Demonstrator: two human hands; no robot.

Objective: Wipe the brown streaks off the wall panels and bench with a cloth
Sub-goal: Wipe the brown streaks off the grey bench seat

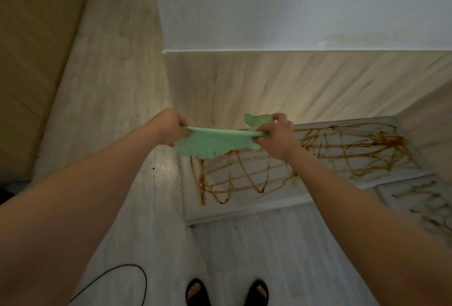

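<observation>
Now the left hand [168, 125] has its fingers [181, 122] curled tight round one end of a green cloth [215, 143]. The right hand [276, 136] pinches the other end, so the cloth is pulled flat in the air between them. Under and past the right fingers [281, 118] lies the white table [220, 210], covered in brown streaks [244, 178]. Behind the fingers stands the wall panel [269, 85]. Far below, on the floor [244, 244], are black sandals [197, 292] and a black cable [122, 265].
</observation>
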